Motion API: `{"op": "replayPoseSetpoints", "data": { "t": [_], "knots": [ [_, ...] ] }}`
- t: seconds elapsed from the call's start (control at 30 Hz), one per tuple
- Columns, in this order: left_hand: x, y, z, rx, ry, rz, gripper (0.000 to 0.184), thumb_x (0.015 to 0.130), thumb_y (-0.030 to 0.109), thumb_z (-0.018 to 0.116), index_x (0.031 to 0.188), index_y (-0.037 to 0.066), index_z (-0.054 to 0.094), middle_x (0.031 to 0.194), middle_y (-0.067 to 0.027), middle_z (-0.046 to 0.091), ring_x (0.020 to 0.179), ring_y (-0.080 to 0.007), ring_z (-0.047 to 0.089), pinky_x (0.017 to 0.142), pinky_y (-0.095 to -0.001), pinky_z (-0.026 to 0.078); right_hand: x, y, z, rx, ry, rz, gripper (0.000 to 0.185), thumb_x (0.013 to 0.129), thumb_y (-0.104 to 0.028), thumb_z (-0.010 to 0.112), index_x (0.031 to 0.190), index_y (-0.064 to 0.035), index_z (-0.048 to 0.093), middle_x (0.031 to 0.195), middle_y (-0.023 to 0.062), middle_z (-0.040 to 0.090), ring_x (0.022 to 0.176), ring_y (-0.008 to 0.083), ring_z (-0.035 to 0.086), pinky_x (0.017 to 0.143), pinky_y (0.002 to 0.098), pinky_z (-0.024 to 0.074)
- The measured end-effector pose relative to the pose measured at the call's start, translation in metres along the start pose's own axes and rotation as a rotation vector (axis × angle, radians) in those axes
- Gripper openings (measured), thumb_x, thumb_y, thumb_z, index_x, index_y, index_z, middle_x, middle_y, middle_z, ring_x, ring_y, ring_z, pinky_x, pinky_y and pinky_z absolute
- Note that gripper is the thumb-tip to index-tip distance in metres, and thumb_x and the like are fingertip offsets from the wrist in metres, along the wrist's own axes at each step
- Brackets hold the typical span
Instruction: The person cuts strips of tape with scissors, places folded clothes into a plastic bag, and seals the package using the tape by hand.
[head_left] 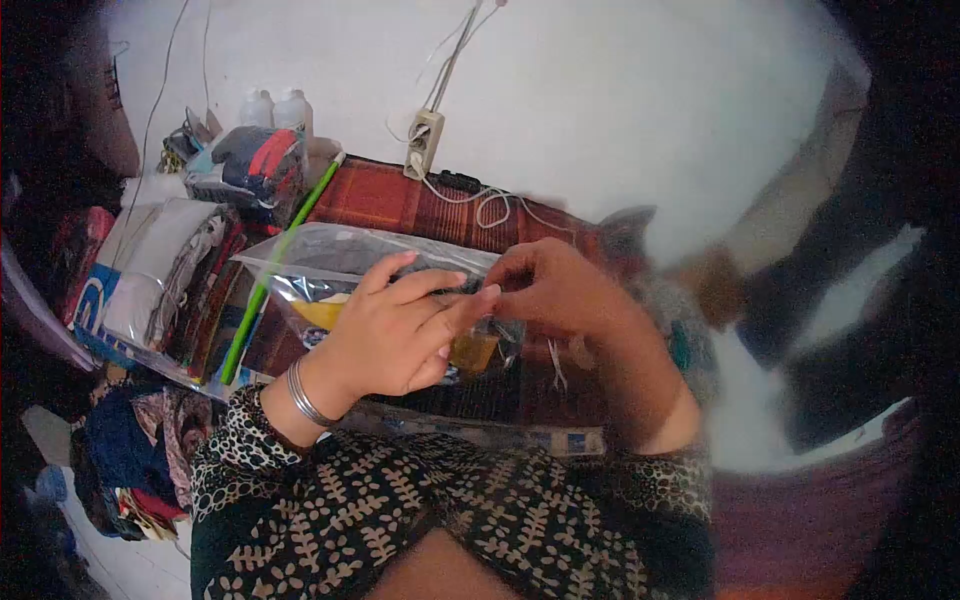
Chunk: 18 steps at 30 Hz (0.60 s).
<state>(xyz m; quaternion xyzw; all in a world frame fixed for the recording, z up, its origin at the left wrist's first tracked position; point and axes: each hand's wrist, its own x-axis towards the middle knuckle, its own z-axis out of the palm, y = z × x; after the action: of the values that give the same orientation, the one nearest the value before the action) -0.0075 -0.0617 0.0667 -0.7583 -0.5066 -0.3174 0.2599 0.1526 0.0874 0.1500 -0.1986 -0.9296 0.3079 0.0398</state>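
Observation:
My left hand, with bangles at the wrist, is over a clear plastic bag, its fingers spread apart. My right hand meets it from the right, thumb and index finger pinched together at a fingertip of my left hand. Whatever may be in that pinch is too small to make out. Inside or under the bag show grey and yellow items, partly covered by my hands. A long green stick lies slanting along the left side of the bag.
Bagged folded clothes are stacked at the left, with another packed bundle behind. A power strip with white cables is by the wall. Loose clothes lie at lower left. A red-brown checked cloth covers the surface.

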Motion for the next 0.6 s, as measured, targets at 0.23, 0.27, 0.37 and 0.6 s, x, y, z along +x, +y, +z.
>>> {"op": "replayPoseSetpoints", "data": {
  "t": [0.23,0.27,0.37,0.6],
  "knots": [
    [0.002,0.003,0.002,-0.015,0.015,-0.001,0.067,0.070,0.027,0.056,0.134,0.011,0.051,0.087,0.0002,0.066,0.110,-0.0179,0.055,0.103,-0.0467,0.032,0.003,0.022,0.004,0.070,0.024,0.001,0.031,0.071,-0.026,0.074,0.089,-0.0017,0.070,0.079,0.0131,0.069,0.073,0.0201,0.065,0.070,0.0336,0.0508],
    [0.002,0.003,0.001,-0.017,0.014,0.003,0.067,0.070,0.027,0.056,0.134,0.011,0.051,0.087,0.0002,0.066,0.110,-0.0179,0.055,0.103,-0.0467,0.032,0.001,0.019,0.004,0.071,0.028,0.003,0.031,0.071,-0.026,0.074,0.089,-0.0017,0.070,0.079,0.0131,0.069,0.073,0.0201,0.065,0.070,0.0336,0.0508],
    [0.002,0.004,0.001,-0.045,0.019,0.009,0.068,0.069,0.026,0.057,0.135,0.010,0.050,0.087,0.0000,0.066,0.109,-0.0179,0.055,0.103,-0.0469,0.032,-0.004,0.014,0.008,0.065,0.105,0.030,0.032,0.070,-0.026,0.076,0.090,-0.0023,0.070,0.081,0.0139,0.069,0.075,0.0213,0.065,0.071,0.0340,0.0510],
    [-0.002,0.003,0.003,-0.015,0.046,0.005,0.068,0.070,0.025,0.056,0.135,0.008,0.048,0.087,-0.0004,0.067,0.108,-0.0186,0.056,0.102,-0.0483,0.033,-0.015,0.012,0.028,0.003,0.268,0.005,0.037,0.065,-0.026,0.082,0.092,-0.0048,0.068,0.093,0.0143,0.065,0.089,0.0251,0.063,0.080,0.0353,0.0496]
  ]
}}
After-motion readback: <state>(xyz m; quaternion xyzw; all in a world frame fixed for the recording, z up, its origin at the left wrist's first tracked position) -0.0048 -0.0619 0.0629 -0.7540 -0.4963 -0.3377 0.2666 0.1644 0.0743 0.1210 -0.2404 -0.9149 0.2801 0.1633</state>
